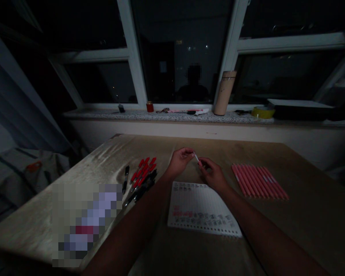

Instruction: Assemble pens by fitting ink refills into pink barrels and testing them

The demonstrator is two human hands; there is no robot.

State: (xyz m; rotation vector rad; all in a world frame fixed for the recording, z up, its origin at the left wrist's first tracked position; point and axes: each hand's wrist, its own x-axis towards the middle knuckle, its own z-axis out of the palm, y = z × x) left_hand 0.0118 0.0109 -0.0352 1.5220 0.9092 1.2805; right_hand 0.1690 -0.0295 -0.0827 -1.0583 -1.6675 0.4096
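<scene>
My left hand [181, 160] and my right hand [212, 172] meet above the far edge of a spiral notebook [201, 205]. Between them runs a slim white pen-like stick [196, 156], its upper end pinched by my left fingers and its lower end by my right. A pinkish part shows at the right fingertips; the dim light hides its exact kind. Handwriting in black and red covers parts of the lined page. To the right lies a neat row of pink pencils [258, 181]. Red-capped pens [143, 171] and black pens [139, 193] lie left of my left forearm.
A blurred-out purple and white object [94, 218] lies on the table's [304, 230] left side. On the windowsill stand a tan flask [225, 93], a small red jar [150, 107], a yellow tape roll [263, 112] and a dark box [300, 110].
</scene>
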